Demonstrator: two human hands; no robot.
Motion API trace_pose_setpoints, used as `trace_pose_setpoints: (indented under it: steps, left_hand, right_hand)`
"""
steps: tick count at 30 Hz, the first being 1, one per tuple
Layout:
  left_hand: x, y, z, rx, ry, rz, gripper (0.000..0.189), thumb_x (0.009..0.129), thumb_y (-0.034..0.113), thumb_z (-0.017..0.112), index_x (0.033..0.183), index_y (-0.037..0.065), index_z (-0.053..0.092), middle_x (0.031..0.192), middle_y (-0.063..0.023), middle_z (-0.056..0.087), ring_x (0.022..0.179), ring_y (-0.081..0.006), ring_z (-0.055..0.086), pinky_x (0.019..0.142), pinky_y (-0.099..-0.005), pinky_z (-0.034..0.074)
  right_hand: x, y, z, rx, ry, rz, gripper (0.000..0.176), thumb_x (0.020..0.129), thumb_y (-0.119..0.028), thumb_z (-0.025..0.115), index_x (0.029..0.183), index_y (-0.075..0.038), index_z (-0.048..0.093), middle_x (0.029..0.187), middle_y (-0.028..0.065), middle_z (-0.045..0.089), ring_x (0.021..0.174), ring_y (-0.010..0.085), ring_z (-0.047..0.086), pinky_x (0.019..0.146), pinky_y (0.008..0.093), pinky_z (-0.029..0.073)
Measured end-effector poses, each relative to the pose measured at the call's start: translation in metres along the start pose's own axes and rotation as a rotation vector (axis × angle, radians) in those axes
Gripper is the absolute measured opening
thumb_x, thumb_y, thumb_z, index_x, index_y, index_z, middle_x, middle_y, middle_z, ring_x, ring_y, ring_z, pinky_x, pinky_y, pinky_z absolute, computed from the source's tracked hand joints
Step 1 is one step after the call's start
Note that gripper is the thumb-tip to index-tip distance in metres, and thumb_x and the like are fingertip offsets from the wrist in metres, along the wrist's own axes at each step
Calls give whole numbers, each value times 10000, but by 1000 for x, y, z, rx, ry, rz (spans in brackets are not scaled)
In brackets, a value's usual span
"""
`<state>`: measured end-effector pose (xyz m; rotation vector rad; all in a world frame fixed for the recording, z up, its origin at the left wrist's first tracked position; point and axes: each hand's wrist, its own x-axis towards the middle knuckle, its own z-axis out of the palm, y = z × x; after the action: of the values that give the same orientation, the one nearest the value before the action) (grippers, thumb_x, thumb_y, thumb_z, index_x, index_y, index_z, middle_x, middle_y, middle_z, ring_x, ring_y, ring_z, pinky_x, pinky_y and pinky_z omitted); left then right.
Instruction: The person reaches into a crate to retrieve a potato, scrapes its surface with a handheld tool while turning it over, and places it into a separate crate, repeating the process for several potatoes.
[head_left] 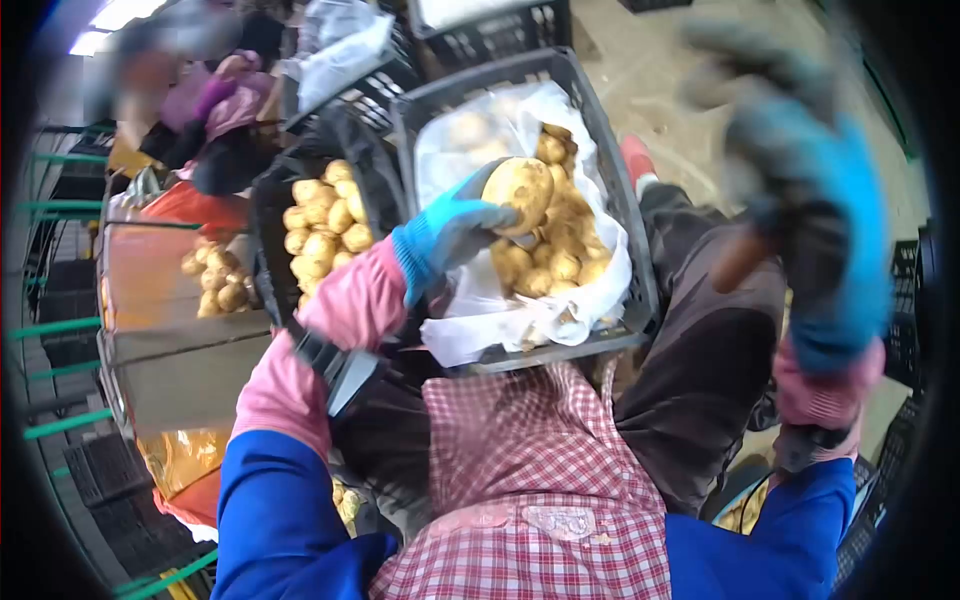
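Note:
A large pale potato with dark specks is gripped in my left hand, which wears a blue and grey glove. My left hand is over a black crate lined with white plastic, where several smaller potatoes lie. Off to the right and raised, my right hand wears a similar glove and is smeared by motion. A brown, handle-like thing shows beside its palm; whether the fingers hold it cannot be made out.
Left of the crate, a black-lined container holds several potatoes. Farther left, bagged potatoes lie on a cardboard surface. More crates stand ahead. Another person sits at the upper left.

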<state>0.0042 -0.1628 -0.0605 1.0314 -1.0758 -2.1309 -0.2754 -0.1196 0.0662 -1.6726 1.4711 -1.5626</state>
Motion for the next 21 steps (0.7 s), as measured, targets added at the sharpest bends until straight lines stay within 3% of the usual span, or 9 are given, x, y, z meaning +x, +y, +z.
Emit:
trace_pose_setpoints:
  steps: [2, 5, 7, 8, 11, 15, 16, 18, 21]
  left_hand:
    - [-65, 36, 36, -97, -31, 168, 781, 828, 0, 591, 1537, 50, 268, 1410, -158, 500, 1284, -284, 529, 1033, -449, 492]
    - [-126, 46, 59, -215, -59, 290, 842, 806, 52, 626, 1549, 65, 230, 1465, -170, 443, 1234, -320, 579, 980, -431, 521]
    - [-147, 38, 65, -149, -67, 398, 827, 868, 165, 644, 1561, 115, 195, 1462, -210, 439, 1187, -374, 604, 798, -358, 573]
    - [-162, 28, 78, -138, 107, 412, 686, 963, 287, 574, 1544, 113, 253, 1440, -213, 465, 1150, -359, 624, 755, -338, 561]
    - [-171, 0, 77, -476, 101, 414, 603, 1034, 414, 472, 1521, 96, 313, 1401, -218, 507, 1121, -349, 637, 719, -319, 541]
    - [-160, -17, 65, -849, -160, 358, 607, 1044, 531, 388, 1420, 57, 434, 1219, -187, 619, 874, -263, 670, 630, -274, 528]
    - [-157, -20, 61, -831, -124, 350, 618, 1045, 553, 355, 1391, 51, 457, 1134, -171, 644, 797, -216, 643, 601, -271, 518]
    - [-155, -24, 62, -501, 256, 352, 632, 1049, 561, 328, 1393, 46, 454, 1124, -167, 652, 793, -206, 642, 617, -269, 519]
    - [-157, -20, 62, -99, 349, 369, 635, 1043, 549, 364, 1406, 34, 441, 1188, -163, 634, 867, -206, 647, 671, -272, 525]
  right_hand:
    - [7, -35, 1, 299, -560, 252, 364, 908, -146, 619, 1254, -35, 608, 982, 114, 658, 813, 217, 650, 701, 352, 527]
    - [-37, -5, 62, -248, -377, -357, 450, 852, -78, 644, 1299, -85, 591, 1023, 150, 669, 776, 260, 669, 635, 376, 495]
    - [-53, -25, 77, -376, -422, -346, 487, 817, -87, 671, 1296, -129, 590, 1014, 148, 653, 824, 310, 666, 669, 411, 512]
    - [-61, -34, 84, -444, -448, -332, 506, 800, -92, 684, 1294, -150, 589, 1009, 148, 644, 848, 334, 664, 686, 429, 520]
    - [-76, -46, 96, -486, -491, -322, 527, 790, -102, 686, 1298, -190, 576, 1033, 127, 637, 896, 341, 663, 710, 443, 538]
    - [-91, -46, 110, -596, -508, -295, 534, 797, -84, 658, 1313, -184, 560, 1030, 120, 624, 878, 329, 666, 689, 435, 548]
    - [-96, -45, 111, -601, -486, -353, 442, 818, -90, 638, 1248, -153, 561, 991, 126, 623, 852, 318, 675, 659, 429, 550]
    - [-104, -42, 112, -611, -441, -460, 261, 858, -101, 599, 1117, -92, 563, 912, 139, 621, 800, 294, 694, 598, 417, 555]
    - [-85, -34, 111, -667, -449, -450, 287, 846, -93, 605, 1131, -77, 567, 896, 144, 614, 778, 302, 691, 609, 407, 559]
